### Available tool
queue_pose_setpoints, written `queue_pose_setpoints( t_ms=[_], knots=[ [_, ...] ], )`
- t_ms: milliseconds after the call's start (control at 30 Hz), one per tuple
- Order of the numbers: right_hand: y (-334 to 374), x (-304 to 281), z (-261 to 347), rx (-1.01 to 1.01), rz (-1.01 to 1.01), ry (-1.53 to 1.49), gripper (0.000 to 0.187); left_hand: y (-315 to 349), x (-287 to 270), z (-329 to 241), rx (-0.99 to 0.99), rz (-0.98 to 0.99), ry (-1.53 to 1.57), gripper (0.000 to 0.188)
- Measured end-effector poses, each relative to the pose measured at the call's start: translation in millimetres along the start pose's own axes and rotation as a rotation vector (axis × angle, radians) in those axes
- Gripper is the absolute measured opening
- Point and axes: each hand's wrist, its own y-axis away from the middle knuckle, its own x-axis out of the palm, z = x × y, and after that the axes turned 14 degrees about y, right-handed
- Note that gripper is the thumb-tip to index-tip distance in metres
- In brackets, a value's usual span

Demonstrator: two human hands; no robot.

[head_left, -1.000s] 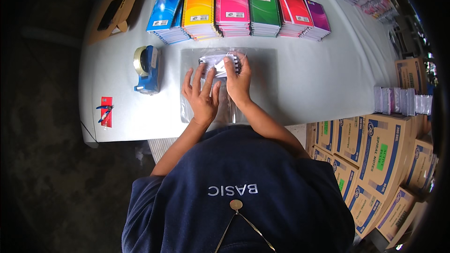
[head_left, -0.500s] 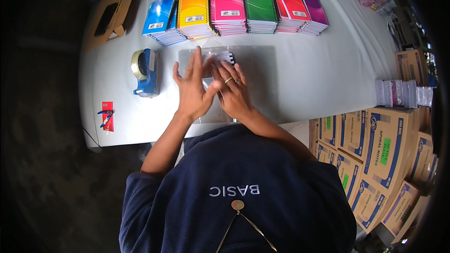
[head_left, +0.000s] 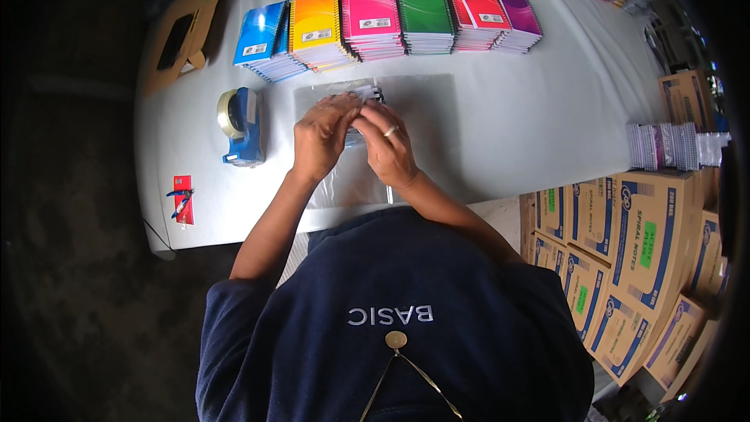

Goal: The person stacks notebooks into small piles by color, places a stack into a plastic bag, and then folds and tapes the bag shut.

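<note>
Since the earlier frame, both hands have been drawn together: the left fingers, previously spread flat and pointing far, are now curled, and the two hands meet over the far end of a clear plastic bag (head_left: pixel 344 180).

The left hand (head_left: pixel 322 134) is held knuckles up with its fingers bent down onto the bag's contents. The right hand (head_left: pixel 388 148), which bears a ring, is likewise curled, and its fingertips touch those of the left hand. Whether the fingertips are pinching the bag's edge or only pressing on it cannot be told, as they are hidden beneath the knuckles.

The bag lies on the white table (head_left: pixel 516 125), at the near middle, directly in front of the person. A small pack of notebooks (head_left: pixel 367 94) is seen just beyond the fingertips, inside or at the mouth of the bag; which cannot be told. A stack of further clear bags (head_left: pixel 426 101) lies flat beneath and to the right of the hands.

A blue tape dispenser (head_left: pixel 238 125) stands just left of the bag. Farther left, near the table's near edge, a small red card (head_left: pixel 182 198) is placed. Along the far side, a row of spiral notebook stacks (head_left: pixel 383 19) is arranged in blue, orange, pink, green, red and purple. Cardboard boxes (head_left: pixel 641 250) are stacked off the table to the right.
</note>
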Motion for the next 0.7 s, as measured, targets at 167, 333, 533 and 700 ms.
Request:
queue_pose_setpoints(
  t_ms=[167, 333, 533, 700],
  knots=[
    [-9.1, -5.3, -6.2, 0.037, 0.067, -0.056, 0.057, 26.1, 1.5, -13.3, 0.105, 0.149, -0.335, 0.028],
    [-7.9, -9.0, -19.3, -0.028, 0.111, -0.060, 0.058, 30.8, -38.6, -30.3, 0.054, -0.084, -0.392, 0.032],
    [-11.7, -8.2, -15.0, -0.093, 0.091, -0.052, 0.048, 70.4, -198.7, 70.5, -1.080, -0.347, -0.092, 0.050],
    [-11.4, -8.5, -17.9, -0.101, 0.103, -0.007, 0.044, 59.8, -209.6, 78.5, -1.442, -0.204, 0.194, 0.055]
  ],
)
